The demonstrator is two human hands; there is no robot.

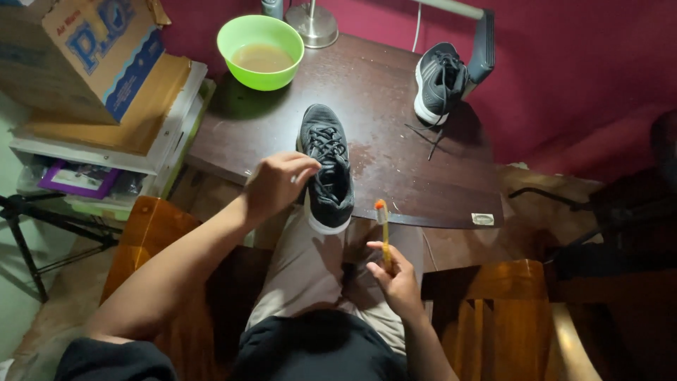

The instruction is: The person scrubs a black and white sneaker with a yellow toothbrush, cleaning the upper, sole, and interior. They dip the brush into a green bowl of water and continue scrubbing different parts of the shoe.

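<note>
Dark wooden table [395, 85] fills the upper middle of the head view, against a deep red wall [578, 63]. Wet patch on the tabletop just right of the near shoe.

Cardboard box [77, 49] upper left, sitting on a stack of flat items on a white drawer unit [106, 152]. Wooden chair arms [151, 222] show on both sides of the person's lap.

Black sneaker [326, 169] with white sole lies at the table's near edge, toe pointing away, heel hanging over the edge above the lap. Second black sneaker [438, 81] stands tilted at the far right of the table, leaning on a grey lamp arm [483, 42]. Loose dark lace [427, 137] lies just in front of it.

Green bowl [260, 51] at the far left of the table, holding murky brownish liquid. Metal lamp base [314, 25] just beside it.

Left hand [276, 185] curled over the near sneaker's left side, fingertips at the laces, gripping it.

Right hand [396, 276] low over the lap, closed around the handle of a yellow toothbrush [383, 229], held upright, orange-tipped head on top, just right of the sneaker's heel, not touching it.
</note>
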